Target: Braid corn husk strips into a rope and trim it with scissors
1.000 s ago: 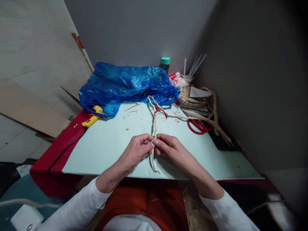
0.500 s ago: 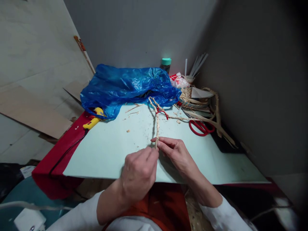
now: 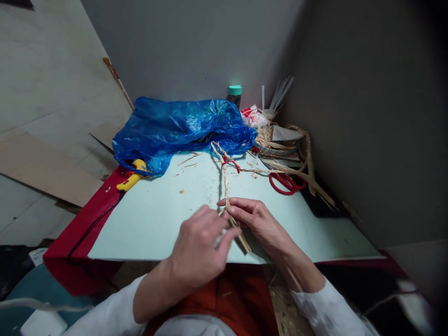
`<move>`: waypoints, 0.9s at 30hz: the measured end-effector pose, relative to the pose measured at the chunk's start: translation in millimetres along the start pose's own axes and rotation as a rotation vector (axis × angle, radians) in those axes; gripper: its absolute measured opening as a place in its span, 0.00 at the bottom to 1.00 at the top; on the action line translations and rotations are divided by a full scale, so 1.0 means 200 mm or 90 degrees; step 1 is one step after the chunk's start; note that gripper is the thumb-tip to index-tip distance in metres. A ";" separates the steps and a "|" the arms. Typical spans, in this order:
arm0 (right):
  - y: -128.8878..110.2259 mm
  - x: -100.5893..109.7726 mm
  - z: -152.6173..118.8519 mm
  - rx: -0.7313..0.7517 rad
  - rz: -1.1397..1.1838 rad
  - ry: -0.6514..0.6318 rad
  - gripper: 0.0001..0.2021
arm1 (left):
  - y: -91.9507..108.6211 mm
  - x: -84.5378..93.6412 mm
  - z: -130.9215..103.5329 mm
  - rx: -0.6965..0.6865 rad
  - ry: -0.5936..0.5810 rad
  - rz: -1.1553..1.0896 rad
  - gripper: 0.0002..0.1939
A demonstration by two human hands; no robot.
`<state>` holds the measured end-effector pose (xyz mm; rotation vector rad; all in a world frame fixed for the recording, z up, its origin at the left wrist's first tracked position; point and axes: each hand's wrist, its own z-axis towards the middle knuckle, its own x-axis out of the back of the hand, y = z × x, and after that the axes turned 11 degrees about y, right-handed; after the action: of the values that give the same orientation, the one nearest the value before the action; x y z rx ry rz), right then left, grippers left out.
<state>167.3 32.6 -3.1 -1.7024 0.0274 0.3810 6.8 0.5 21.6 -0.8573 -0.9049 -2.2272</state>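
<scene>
Flat fibre tail (image 3: 243, 242) now aslant

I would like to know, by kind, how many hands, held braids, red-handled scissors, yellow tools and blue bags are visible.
Left hand and right hand: 2
Held braid: 1
Red-handled scissors: 1
Yellow tool: 1
Blue bag: 1
Total: 6

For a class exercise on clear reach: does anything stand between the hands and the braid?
Nothing visible does: the right hand pinches the braid, and the left hand is close to its loose ends.
</scene>
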 end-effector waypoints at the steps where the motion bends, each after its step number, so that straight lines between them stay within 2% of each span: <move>1: 0.00 0.00 0.00 0.004 -0.005 -0.007 0.12 | -0.03 0.02 0.03 0.090 0.024 -0.046 0.10; 2: 0.00 0.00 0.00 0.008 -0.011 -0.014 0.11 | -0.05 0.02 0.06 0.182 0.035 -0.097 0.07; 3: 0.00 0.00 0.00 0.013 -0.016 -0.020 0.11 | -0.08 0.03 0.08 0.250 0.009 -0.184 0.06; 5: 0.00 0.00 0.00 0.020 -0.028 -0.028 0.11 | -0.12 0.01 0.13 0.339 -0.112 -0.396 0.06; 8: -0.01 0.00 -0.01 0.024 -0.055 -0.043 0.13 | -0.15 -0.03 0.17 0.398 -0.194 -0.569 0.03; 12: -0.03 0.03 -0.03 0.047 -0.125 -0.065 0.14 | -0.13 -0.06 0.15 0.472 -0.247 -0.684 0.06; 14: -0.05 0.04 -0.03 0.094 -0.226 -0.065 0.14 | -0.12 -0.07 0.13 0.514 -0.240 -0.685 0.07; 16: -0.07 0.04 -0.04 0.145 -0.403 -0.041 0.13 | -0.12 -0.09 0.11 0.543 -0.209 -0.676 0.08; 19: -0.10 0.01 -0.06 0.192 -0.724 0.049 0.12 | -0.11 -0.11 0.09 0.565 -0.154 -0.654 0.08; 21: -0.11 -0.02 -0.09 0.246 -0.885 0.107 0.10 | -0.10 -0.11 0.09 0.563 -0.129 -0.614 0.09; 24: -0.08 -0.06 -0.14 0.397 -1.003 0.181 0.09 | -0.09 -0.11 0.09 0.566 -0.112 -0.560 0.09; 27: -0.03 -0.11 -0.18 0.533 -1.026 0.253 0.09 | -0.08 -0.12 0.08 0.571 -0.078 -0.541 0.09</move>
<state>156.7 -5.2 13.4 -0.5471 -0.7414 -1.0396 15.7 28.5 7.0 -0.1626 -2.3952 -1.9662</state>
